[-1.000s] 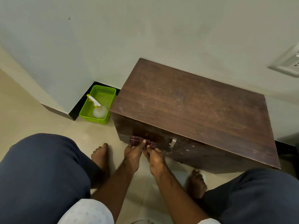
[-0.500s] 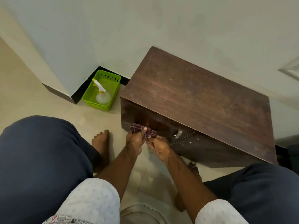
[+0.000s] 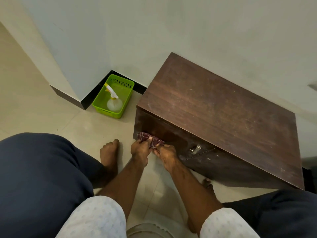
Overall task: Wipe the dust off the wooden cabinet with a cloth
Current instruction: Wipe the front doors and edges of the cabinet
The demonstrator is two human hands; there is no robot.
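- The wall [image 3: 154, 31] rises beyond the fingers, behind everything else.
- The tiled floor [image 3: 34, 109] spreads under and to the left of both hands.
- The wooden cabinet [image 3: 214, 117] stands against the wall. Its dusty, streaked top runs up and to the right of the fingers, and its dark front face is right behind them.
- Two knees in dark trousers flank the forearms, nearer the camera than the fingers, with a bare foot [image 3: 109, 157] on the floor just left of the left hand.
- A green basket [image 3: 106, 113] sits on the floor in the corner, up and to the left of the fingers and well apart from them.
- The left hand [image 3: 139, 152] and right hand [image 3: 167, 155] are close together low at the cabinet's front.
- The chequered maroon cloth [image 3: 145, 137] is bunched between them near the front's left edge. The left fingers [image 3: 149, 139] pinch it from the left, the right fingers [image 3: 158, 149] grip its right end.
- A spray bottle [image 3: 114, 103] lies inside the basket.
- A metal handle [image 3: 194, 149] shows on the front, just right of the right fingers.
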